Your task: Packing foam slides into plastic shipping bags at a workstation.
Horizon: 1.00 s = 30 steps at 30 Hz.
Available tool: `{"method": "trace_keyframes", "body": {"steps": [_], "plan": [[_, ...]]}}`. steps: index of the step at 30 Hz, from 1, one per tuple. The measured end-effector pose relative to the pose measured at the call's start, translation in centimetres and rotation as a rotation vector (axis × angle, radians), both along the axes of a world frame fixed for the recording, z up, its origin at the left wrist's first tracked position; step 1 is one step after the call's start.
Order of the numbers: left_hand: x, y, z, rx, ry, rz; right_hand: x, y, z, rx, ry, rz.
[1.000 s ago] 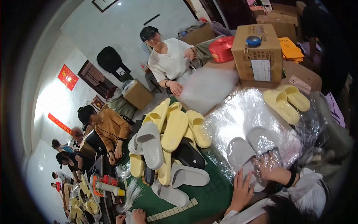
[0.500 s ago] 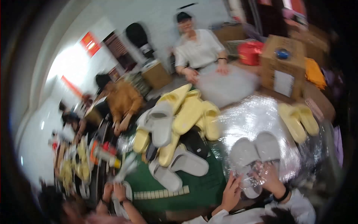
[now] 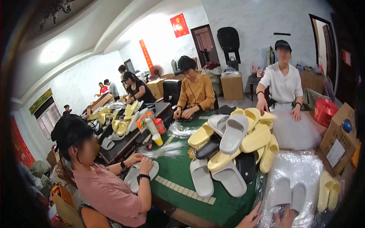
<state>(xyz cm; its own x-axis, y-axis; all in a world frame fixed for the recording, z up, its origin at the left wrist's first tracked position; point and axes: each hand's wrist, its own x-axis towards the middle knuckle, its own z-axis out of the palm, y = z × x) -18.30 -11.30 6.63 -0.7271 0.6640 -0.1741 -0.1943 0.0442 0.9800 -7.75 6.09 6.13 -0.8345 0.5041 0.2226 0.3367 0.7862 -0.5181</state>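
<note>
Apparently, the work is only partly through: two grey slippers (image 3: 282,192) have been matched and laid side by side on clear plastic film (image 3: 311,167), near the right corner of the tabletop (image 3: 169,167) closest to the wearer, while a large heap at its middle remains loose and unsorted. Whether any film covers the grey pair, I cannot tell. Two yellow slippers (image 3: 325,188) also stand apart as a pair, just beyond the film's right edge.

The left hand (image 3: 251,219), cut off by the lower border, has its fingers stretched out beside the film's left edge, gripping nothing that shows. The right hand (image 3: 285,219) is at the near end of the grey pair, its fingers touching there; whether they pinch or merely press, I cannot tell.

Counting the heap: four grey slippers show, two dark slippers (image 3: 246,165), and at least six yellow ones (image 3: 256,138), overlaps hiding the rest. At the tabletop's left edge, a co-worker in pink (image 3: 104,190) handles two more grey slippers (image 3: 154,171). One row of pale tiles (image 3: 186,190) runs along the near edge. Toward the far right corner are one red bag (image 3: 325,111) and one cardboard box (image 3: 338,146).
</note>
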Motion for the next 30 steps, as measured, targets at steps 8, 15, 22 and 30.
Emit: {"method": "trace_keyframes", "body": {"steps": [8,15,22,30], "plan": [[-8.9,-7.4,8.7,-0.076,0.047,-0.733,-1.2,-0.3,2.1,-0.015,-0.268,-0.057],[-23.6,-11.8,23.2,0.165,0.893,0.617,-1.0,-1.5,3.7,0.048,-0.292,-0.1],[-22.0,-12.0,19.1,-0.169,0.685,0.493,-1.6,-1.7,4.9,-0.043,-0.188,-0.04],[-6.6,-1.0,4.1,0.165,-0.07,-0.21,-1.1,-2.6,6.0,0.063,-0.08,0.018]]}}
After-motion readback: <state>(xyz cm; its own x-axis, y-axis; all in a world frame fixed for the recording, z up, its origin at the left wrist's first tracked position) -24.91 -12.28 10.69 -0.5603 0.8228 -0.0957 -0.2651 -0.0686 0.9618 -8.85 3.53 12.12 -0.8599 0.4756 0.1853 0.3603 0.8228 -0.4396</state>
